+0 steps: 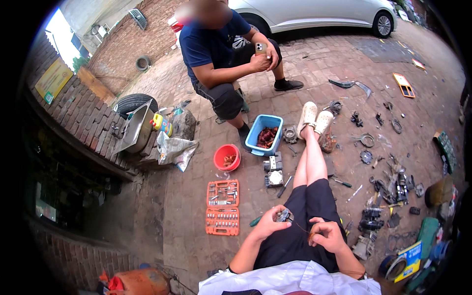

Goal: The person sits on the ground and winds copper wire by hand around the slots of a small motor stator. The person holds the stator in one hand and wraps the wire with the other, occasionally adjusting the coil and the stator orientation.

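Observation:
Over my lap, my left hand [268, 225] is closed round a small grey metal part [283, 215], gripped between thumb and fingers. A thin copper-coloured wire [301, 228] runs from near that part across to my right hand [328, 237]. The right fingers are curled and pinch the wire's brownish end against the thumb. What kind of part it is, and whether the wire is fixed to it, is too small to tell. My legs stretch forward in dark shorts [314, 199], the feet in cream clogs [308, 114].
An orange socket set [222, 221] lies open at left. Beyond are a red bowl [227, 157] and a blue tub [264, 152] of reddish things. A person [216, 54] sits opposite, holding a phone. Loose mechanical parts [393, 184] cover the brick paving at right. A white car [314, 14] stands behind.

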